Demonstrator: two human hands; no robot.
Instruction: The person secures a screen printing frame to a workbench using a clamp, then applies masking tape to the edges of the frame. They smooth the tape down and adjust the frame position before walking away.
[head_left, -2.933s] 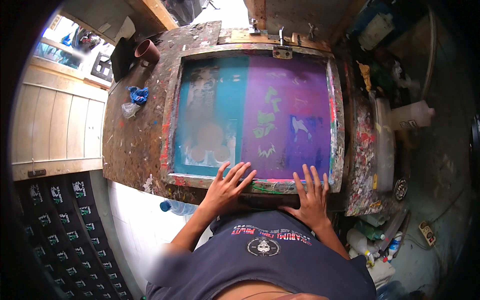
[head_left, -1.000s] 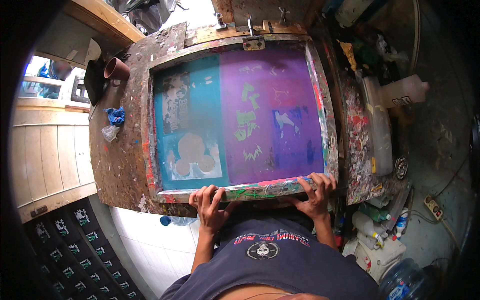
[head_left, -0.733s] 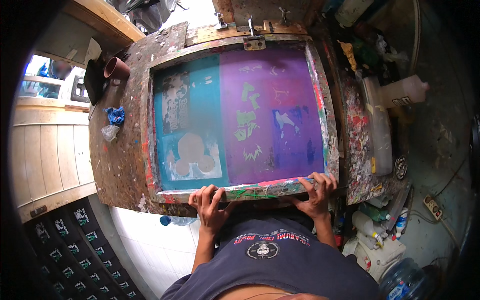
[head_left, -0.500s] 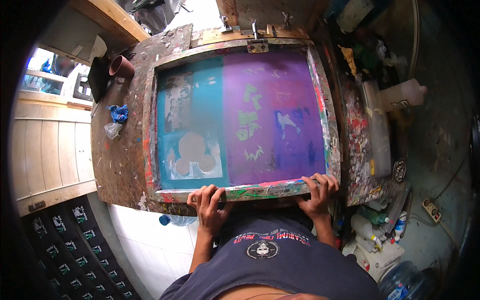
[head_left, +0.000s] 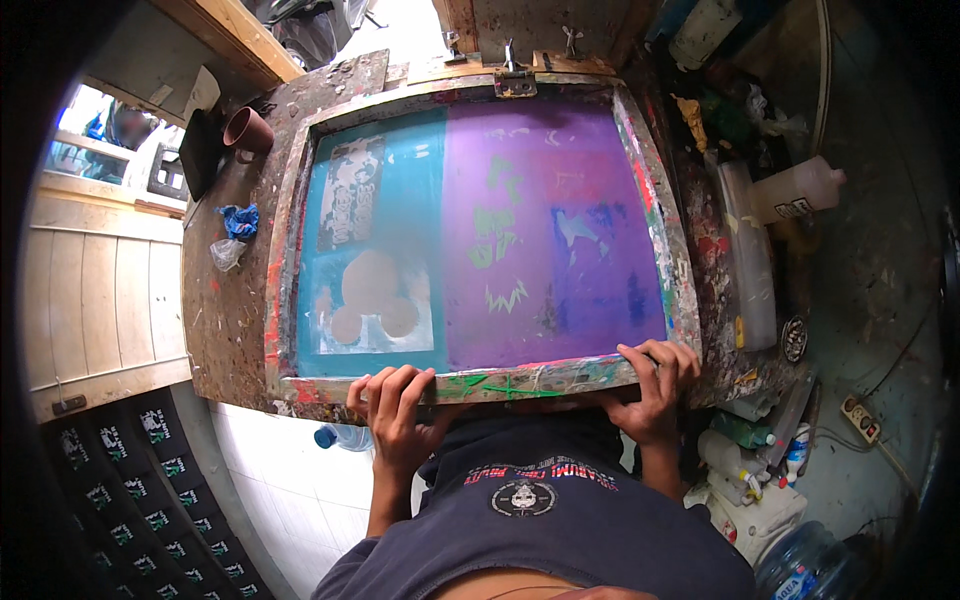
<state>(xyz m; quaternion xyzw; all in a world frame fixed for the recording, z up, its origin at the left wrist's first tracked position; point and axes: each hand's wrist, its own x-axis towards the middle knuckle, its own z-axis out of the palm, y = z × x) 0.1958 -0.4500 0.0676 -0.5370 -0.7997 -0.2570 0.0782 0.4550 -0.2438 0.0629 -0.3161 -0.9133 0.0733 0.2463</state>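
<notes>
A screen printing frame with a paint-smeared wooden rim fills the middle of the worktable. Its mesh is teal on the left and purple on the right, with stencil shapes in both halves. At the far side a metal hinge clamp holds the rim. My left hand is closed over the near rim left of centre, fingers on top. Around the near right corner my right hand grips the same rim. The near side appears raised off the table, tilted up from the hinge. Both thumbs are largely hidden below the rim.
On the table's left lie a brown cup, a crumpled blue wad and a clear plastic scrap. A translucent bottle lies at the right. Below stand several bottles and a water jug. Printed black cloths hang lower left.
The frame's near side has come up toward me and looks larger, with both hands still on its rim. My hands have moved slightly apart in the picture.
</notes>
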